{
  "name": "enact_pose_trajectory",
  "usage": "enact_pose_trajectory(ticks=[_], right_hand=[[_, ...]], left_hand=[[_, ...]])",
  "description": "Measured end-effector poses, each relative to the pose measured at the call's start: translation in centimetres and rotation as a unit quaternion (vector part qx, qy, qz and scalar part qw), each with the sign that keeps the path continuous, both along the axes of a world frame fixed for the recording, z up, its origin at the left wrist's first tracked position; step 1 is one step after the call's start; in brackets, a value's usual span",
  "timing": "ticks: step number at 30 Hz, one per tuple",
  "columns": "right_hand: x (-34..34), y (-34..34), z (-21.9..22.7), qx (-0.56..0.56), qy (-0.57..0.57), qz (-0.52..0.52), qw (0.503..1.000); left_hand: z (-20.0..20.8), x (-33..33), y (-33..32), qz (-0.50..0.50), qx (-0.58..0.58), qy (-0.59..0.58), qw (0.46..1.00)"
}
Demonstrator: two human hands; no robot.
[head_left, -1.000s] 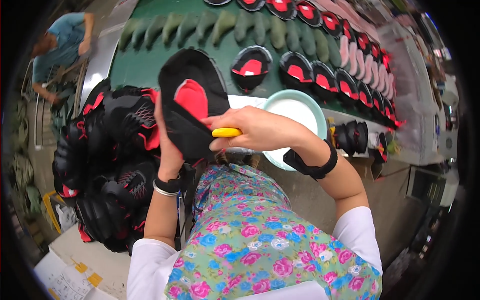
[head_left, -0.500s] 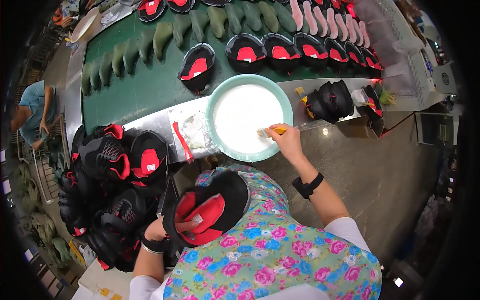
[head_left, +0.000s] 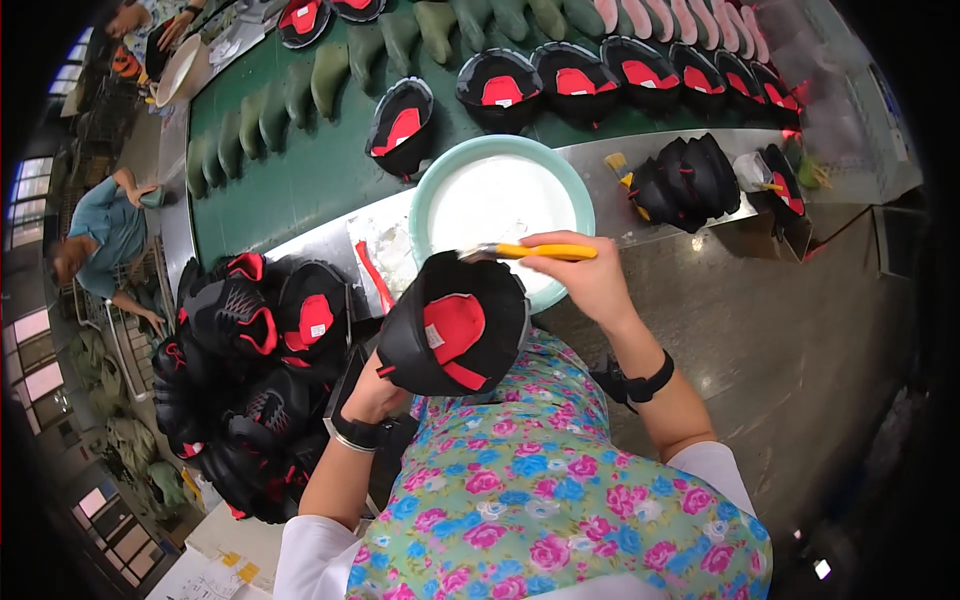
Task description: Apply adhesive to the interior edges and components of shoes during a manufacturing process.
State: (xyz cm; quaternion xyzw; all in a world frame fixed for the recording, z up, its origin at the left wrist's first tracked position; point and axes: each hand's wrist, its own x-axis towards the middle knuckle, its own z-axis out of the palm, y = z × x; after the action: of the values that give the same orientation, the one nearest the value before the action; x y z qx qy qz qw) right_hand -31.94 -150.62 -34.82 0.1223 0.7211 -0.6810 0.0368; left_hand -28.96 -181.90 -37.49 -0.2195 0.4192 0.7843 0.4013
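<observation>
My left hand (head_left: pixel 376 388) grips a black shoe upper (head_left: pixel 505 345) from its near left side, holding it tilted with the opening and red lining (head_left: pixel 462 325) facing up. My right hand (head_left: pixel 590 285) is closed round the yellow handle of a paintbrush (head_left: pixel 548 251). Its bristles lie at the upper's far edge, seeming to touch it. Behind both is a pale green basin (head_left: pixel 584 195) of white liquid (head_left: pixel 495 195), its near left part hidden by the upper.
Black uppers are heaped (head_left: pixel 225 390) at left. On the green belt (head_left: pixel 285 185) stand green shoe lasts (head_left: pixel 330 80), pink ones (head_left: pixel 660 20) and a row of uppers (head_left: pixel 575 80). Right of the basin are another brush (head_left: pixel 619 168) and stacked black uppers (head_left: pixel 690 185). A person (head_left: pixel 105 235) is at far left.
The upper has risen from my lap toward the basin and turned in my left hand. My right hand has lifted the brush out of the basin and brought it to the upper's edge.
</observation>
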Motion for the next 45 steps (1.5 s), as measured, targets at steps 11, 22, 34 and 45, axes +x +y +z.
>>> enact_pose_trajectory(ticks=[11, 22, 34, 45], right_hand=[[0.7, 2.5, 0.3, 0.168, -0.120, -0.067, 0.976], [1.6, -1.7, 8.5, -0.068, -0.111, 0.030, 0.991], [-5.4, -1.2, 5.1, 0.126, -0.007, 0.094, 0.988], [-12.0, -12.9, 9.2, -0.071, 0.215, 0.445, 0.867]], left_hand=[[3.5, -1.8, 2.1, 0.035, -0.022, 0.062, 0.997], [2.8, -3.9, 0.9, 0.030, -0.096, 0.241, 0.965], [3.6, -3.8, -2.3, 0.178, -0.073, 0.054, 0.980], [1.2, -3.2, -3.4, -0.024, -0.092, 0.260, 0.961]])
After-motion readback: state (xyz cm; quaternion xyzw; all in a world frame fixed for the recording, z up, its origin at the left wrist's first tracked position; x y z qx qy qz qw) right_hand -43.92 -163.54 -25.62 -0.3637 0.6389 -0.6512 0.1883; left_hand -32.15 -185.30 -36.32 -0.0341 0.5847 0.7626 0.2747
